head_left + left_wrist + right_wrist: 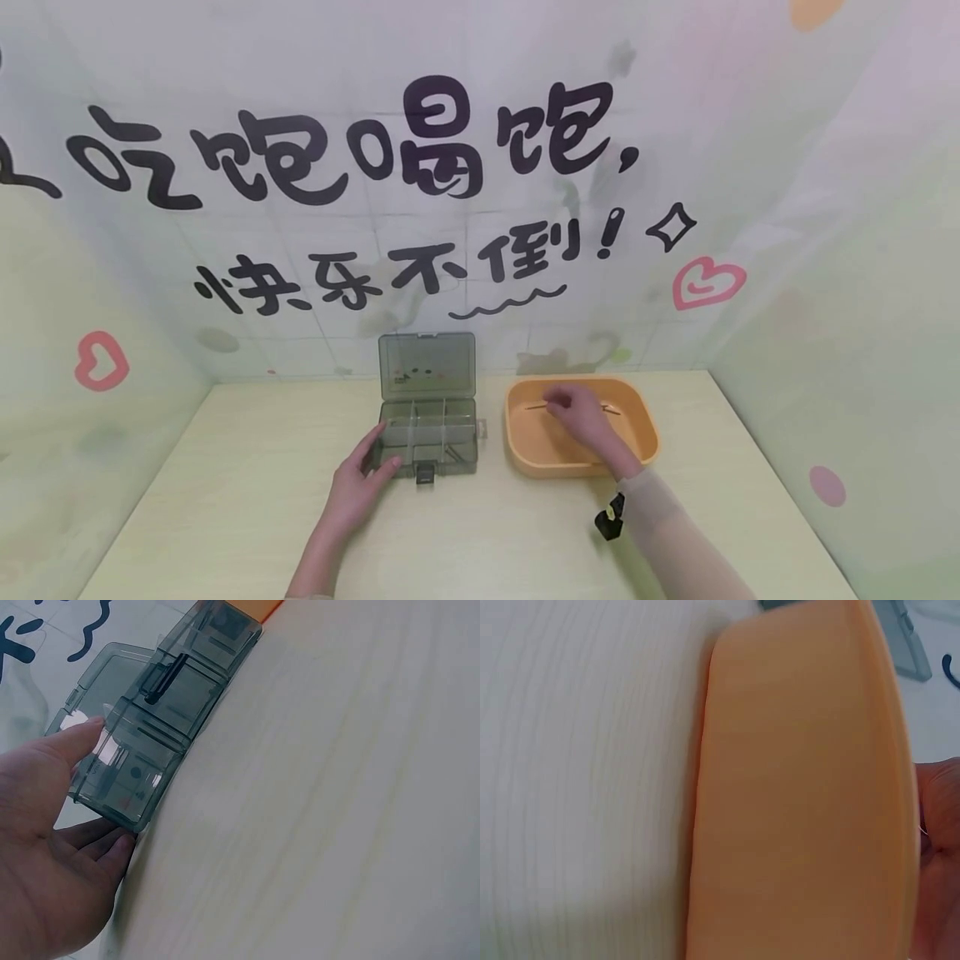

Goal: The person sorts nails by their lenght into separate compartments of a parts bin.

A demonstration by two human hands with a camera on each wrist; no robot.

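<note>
A grey see-through divided storage box (427, 429) stands on the table with its lid (427, 367) raised. My left hand (360, 483) grips the box's left end, the thumb at the front edge and the other fingers at the side; the left wrist view shows this hand (60, 825) too. Thin dark pieces (456, 452) lie in the front right compartment. My right hand (581, 414) reaches into an orange tray (517, 442), fingers bent close to a thin dark stick (536, 407). Whether they pinch it is unclear. In the right wrist view, the tray wall (802, 787) hides most of this hand (939, 855).
More thin pieces (611, 409) lie in the tray, right of my right hand. A black latch (425, 473) sticks out at the box's front. The pale tabletop (480, 542) meets printed walls (465, 250) at the back and both sides.
</note>
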